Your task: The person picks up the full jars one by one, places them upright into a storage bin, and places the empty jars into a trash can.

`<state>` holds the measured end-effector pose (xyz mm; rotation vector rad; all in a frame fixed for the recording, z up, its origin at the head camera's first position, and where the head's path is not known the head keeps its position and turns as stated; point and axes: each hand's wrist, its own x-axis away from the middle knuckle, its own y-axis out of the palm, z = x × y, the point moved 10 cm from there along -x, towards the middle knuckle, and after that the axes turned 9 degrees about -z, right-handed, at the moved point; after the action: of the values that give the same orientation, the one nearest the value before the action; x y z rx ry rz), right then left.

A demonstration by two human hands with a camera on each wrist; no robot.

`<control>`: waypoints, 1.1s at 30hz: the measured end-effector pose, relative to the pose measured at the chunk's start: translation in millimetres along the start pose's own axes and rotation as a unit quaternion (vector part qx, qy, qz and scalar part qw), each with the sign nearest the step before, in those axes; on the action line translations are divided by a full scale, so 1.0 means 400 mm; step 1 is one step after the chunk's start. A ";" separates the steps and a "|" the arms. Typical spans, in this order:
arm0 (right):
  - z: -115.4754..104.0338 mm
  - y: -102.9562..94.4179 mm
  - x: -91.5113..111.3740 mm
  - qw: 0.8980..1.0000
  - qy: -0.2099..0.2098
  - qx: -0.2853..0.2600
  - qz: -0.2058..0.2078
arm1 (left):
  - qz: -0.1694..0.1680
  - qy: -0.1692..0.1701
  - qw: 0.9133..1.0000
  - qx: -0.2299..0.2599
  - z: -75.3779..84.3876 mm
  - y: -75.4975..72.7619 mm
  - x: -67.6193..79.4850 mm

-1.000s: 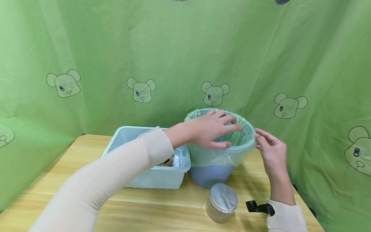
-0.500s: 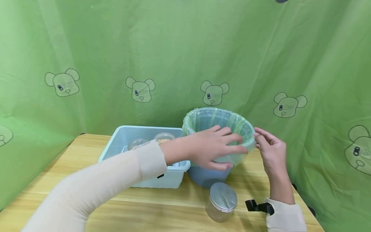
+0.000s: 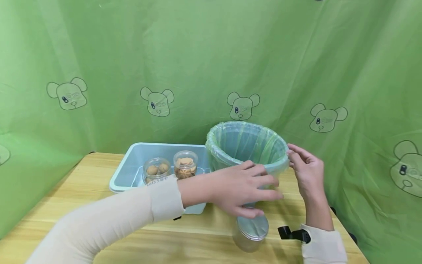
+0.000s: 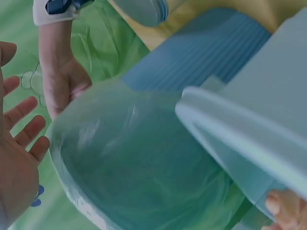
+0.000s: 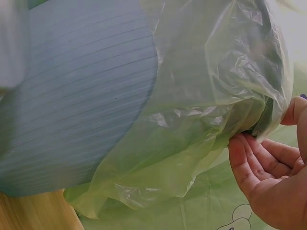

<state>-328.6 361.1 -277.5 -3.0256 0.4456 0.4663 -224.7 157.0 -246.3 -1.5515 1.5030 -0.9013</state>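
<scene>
My left hand, fingers spread and holding nothing, is in front of the bin and just above a clear jar with a silvery lid. In the left wrist view the same hand shows at the left edge, apart from the bin. My right hand pinches the right side of the bin's rim, where the green plastic bag folds over it. The right wrist view shows the thumb and fingers of that hand on either side of the bag-covered rim. The ribbed blue bin stands upright, lined with the bag.
Left of the bin stands a light blue basin. Inside it are a jar of walnut-like balls and a jar of biscuits; the left arm partly covers them. A green curtain hangs behind the wooden table.
My left hand has moved from over the bin's mouth down and toward me, to above the jar. The basin's jars have come into view. The right hand stays at the rim.
</scene>
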 end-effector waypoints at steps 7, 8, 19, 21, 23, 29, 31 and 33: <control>-0.002 0.001 0.001 1.000 0.000 0.008 0.002 | -0.012 0.011 1.000 -0.017 0.036 0.034 -0.004; -0.004 0.001 0.001 1.000 -0.001 0.007 0.003 | -0.014 0.012 1.000 -0.017 0.040 0.039 -0.004; -0.009 0.004 0.002 1.000 -0.007 0.000 0.001 | -0.034 0.016 0.999 -0.004 0.066 0.106 -0.010; -0.009 0.003 0.003 1.000 -0.008 -0.002 0.002 | -0.038 0.017 0.999 -0.001 0.071 0.119 -0.012; -0.009 0.002 0.004 1.000 -0.008 -0.003 0.004 | -0.045 0.019 0.999 0.005 0.077 0.133 -0.013; -0.004 0.001 0.005 1.000 -0.002 0.002 0.004 | -0.071 0.018 0.997 0.024 0.094 0.181 -0.016; -0.002 0.001 0.004 1.000 0.000 0.007 0.004 | -0.082 0.016 0.996 0.034 0.099 0.197 -0.016; 0.000 0.001 0.003 1.000 0.003 0.009 0.003 | -0.093 0.015 0.994 0.047 0.103 0.213 -0.015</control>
<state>-327.5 360.5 -277.7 -3.0107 0.4561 0.4517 -226.2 165.7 -340.6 -1.6332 1.3328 -1.0899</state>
